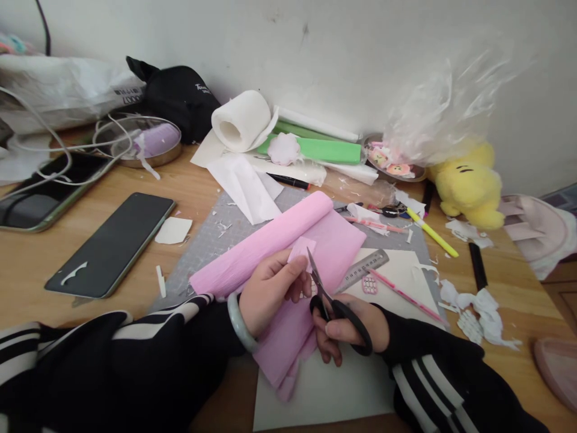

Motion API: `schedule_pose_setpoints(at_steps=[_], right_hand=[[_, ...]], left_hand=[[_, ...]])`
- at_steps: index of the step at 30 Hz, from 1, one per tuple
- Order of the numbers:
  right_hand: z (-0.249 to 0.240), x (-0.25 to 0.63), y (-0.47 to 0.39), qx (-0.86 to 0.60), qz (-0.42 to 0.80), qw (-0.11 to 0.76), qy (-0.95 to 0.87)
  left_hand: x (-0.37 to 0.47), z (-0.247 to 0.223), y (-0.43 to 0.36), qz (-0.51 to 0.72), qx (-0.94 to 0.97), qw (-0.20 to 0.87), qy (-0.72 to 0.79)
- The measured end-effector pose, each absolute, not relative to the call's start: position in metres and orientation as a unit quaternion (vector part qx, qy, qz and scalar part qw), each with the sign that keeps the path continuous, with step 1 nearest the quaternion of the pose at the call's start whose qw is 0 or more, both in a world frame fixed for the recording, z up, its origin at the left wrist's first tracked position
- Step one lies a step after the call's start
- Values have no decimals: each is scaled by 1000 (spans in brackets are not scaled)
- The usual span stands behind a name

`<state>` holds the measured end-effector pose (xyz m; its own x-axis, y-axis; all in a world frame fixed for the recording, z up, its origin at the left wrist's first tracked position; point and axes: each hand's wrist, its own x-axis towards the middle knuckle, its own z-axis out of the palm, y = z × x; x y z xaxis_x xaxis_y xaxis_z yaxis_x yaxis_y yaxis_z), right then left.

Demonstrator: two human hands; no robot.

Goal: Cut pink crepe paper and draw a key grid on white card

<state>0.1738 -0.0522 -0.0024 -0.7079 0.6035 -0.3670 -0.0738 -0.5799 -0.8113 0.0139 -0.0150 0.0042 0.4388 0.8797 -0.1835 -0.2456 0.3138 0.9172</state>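
Note:
Between the thumb and fingers of my left hand (273,282) is a small piece of pink crepe paper (303,248). My right hand (354,325) grips black-handled scissors (319,280), with fingers in the loops. The scissor tips point up beside the right edge of the small piece; whether they touch it I cannot tell. Under both hands lies a partly unrolled roll of pink crepe paper (265,240). A steel ruler (365,267) and a pink pen (406,297) rest on white paper (324,385) to the right.
A dark phone (112,246) lies left. Behind are a tissue roll (243,120), green paper (324,149) and a tin of small pink pieces (392,162). A yellow plush toy (469,186), a yellow highlighter (433,231) and paper scraps (482,310) are at the right.

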Motion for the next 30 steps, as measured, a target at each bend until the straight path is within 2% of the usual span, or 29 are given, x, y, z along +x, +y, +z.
schedule_pose_setpoints(at_steps=[20,30], right_hand=[[14,175,-49,-327,823,178,-430],[4,174,-50,-348,820,182,-416]], left_hand=[[16,6,-13,369,443,720,386],[15,6,-14,367,449,725,372]])
